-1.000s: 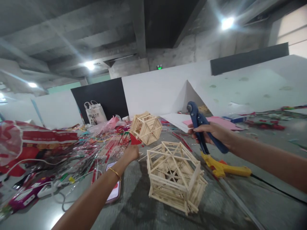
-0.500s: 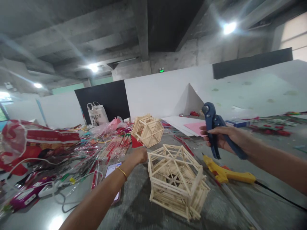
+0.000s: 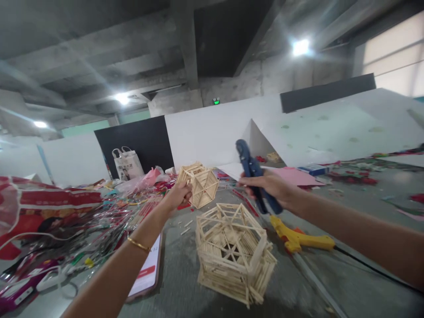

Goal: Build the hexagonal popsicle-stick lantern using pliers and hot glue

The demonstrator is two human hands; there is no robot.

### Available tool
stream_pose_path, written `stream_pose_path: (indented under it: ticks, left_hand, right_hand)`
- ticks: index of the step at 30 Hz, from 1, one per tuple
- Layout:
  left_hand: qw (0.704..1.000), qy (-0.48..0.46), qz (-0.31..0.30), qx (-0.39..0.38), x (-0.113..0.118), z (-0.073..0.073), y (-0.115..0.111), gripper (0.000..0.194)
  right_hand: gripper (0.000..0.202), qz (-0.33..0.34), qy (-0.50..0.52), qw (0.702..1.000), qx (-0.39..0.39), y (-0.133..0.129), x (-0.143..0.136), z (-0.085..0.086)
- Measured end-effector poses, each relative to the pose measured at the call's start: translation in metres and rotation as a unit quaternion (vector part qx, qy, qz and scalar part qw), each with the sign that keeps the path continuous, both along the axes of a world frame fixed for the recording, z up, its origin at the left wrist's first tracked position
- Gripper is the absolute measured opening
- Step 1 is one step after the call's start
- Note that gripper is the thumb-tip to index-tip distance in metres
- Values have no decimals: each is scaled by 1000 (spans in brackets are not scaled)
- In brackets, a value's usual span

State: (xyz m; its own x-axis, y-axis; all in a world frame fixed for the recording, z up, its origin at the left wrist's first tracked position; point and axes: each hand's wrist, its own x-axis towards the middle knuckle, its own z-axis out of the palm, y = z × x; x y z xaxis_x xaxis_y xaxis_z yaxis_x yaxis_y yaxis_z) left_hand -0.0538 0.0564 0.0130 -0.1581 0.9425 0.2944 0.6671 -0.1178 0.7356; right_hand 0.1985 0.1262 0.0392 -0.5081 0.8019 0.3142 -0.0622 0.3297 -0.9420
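Note:
My left hand [image 3: 179, 195] is closed at the near left side of the farther wooden stick frame [image 3: 203, 187]; whatever its fingers pinch is too small to make out. My right hand [image 3: 263, 185] holds a dark blue cutter [image 3: 250, 165] upright by its handles, a little blurred. A larger six-sided stick frame [image 3: 232, 247] stands on the grey table [image 3: 179, 274], nearer to me and between my forearms. Below the cutter lies a yellow glue gun [image 3: 298, 238] with a black cable.
A phone [image 3: 147, 269] lies beside my left forearm. Plastic-wrapped sticks [image 3: 149, 212], cables and a red bag [image 3: 49, 203] crowd the left. White and pink sheets [image 3: 296, 176], a blue box [image 3: 313, 169] and red scraps lie behind and to the right. A white bag [image 3: 127, 164] stands at the back.
My left hand has moved forward to the farther frame. My right hand has brought the cutter leftward, and its handles are now closer together. The view has shifted slightly, showing more of the phone.

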Motion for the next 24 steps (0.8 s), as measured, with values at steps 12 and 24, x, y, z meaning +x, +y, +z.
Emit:
stream_pose_path:
  ticks: [12, 24]
  left_hand:
    - [942, -307, -17, 135, 59, 22, -32, 30]
    - [913, -385, -75, 113, 61, 18, -49, 38]
  right_hand:
    - [32, 142, 58, 986, -62, -42, -70, -4]
    - [37, 154, 12, 986, -67, -42, -54, -9]
